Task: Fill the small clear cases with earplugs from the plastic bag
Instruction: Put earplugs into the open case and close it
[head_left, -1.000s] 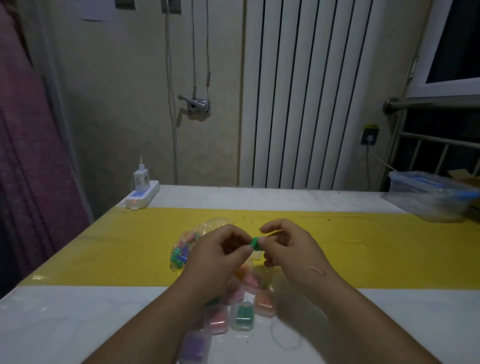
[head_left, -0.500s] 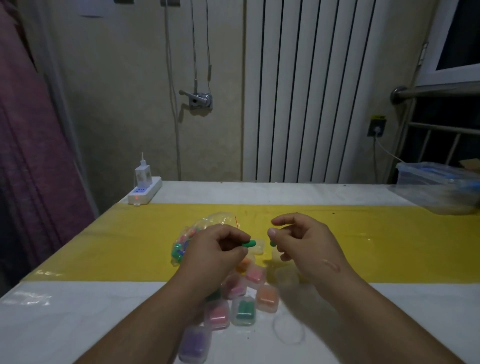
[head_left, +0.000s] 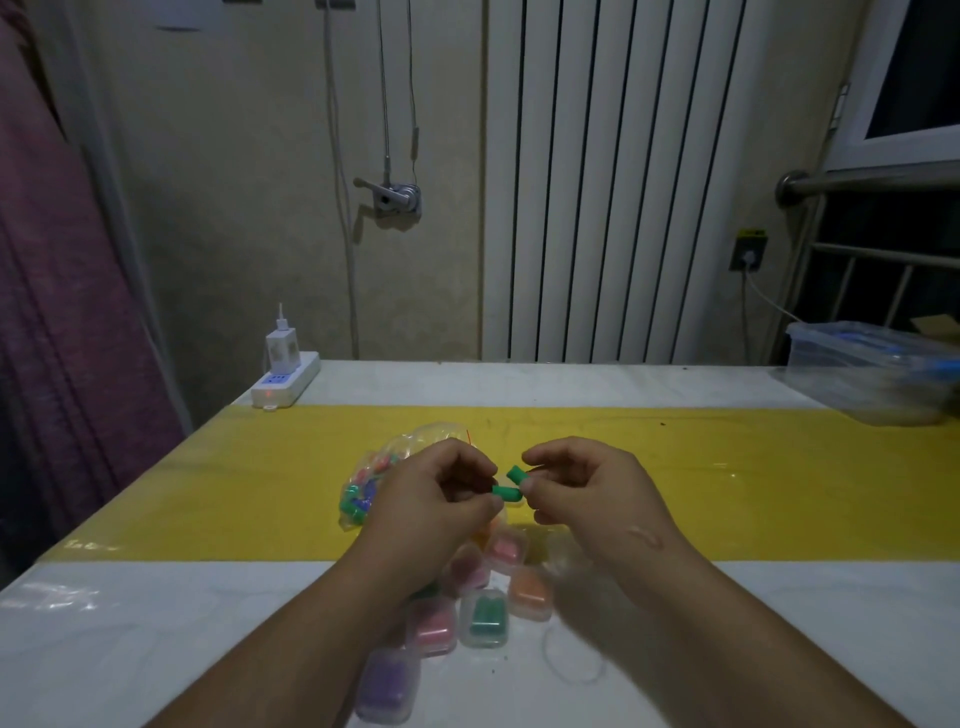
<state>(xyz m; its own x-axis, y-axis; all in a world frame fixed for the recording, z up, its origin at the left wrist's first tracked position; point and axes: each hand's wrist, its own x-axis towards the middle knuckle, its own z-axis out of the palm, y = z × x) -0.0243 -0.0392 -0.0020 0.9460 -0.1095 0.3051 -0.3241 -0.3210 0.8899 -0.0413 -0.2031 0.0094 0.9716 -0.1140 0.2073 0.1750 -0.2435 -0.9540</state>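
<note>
Above the yellow strip (head_left: 727, 483) of the white table (head_left: 156, 623), the left hand (head_left: 436, 499) has its fingers curled and pinches one end of a green earplug (head_left: 505, 492) lying level. The right hand (head_left: 587, 493), at three o'clock from it, is likewise curled and pinches a second green earplug (head_left: 516, 474) at its fingertips (whether the two plugs touch cannot be told). The plastic bag (head_left: 363, 483) of mixed earplugs lies on the strip at nine o'clock from the left hand, partly hidden behind it. At six o'clock from the hands, small clear cases sit clustered on the table: a green-filled case (head_left: 487, 618), a pink-filled case (head_left: 431, 626) just beside it, an orange-filled case (head_left: 530, 590) and a purple-filled case (head_left: 388, 686) nearest the camera. A power strip (head_left: 284, 382) rests at the far left corner, at eleven o'clock.
</note>
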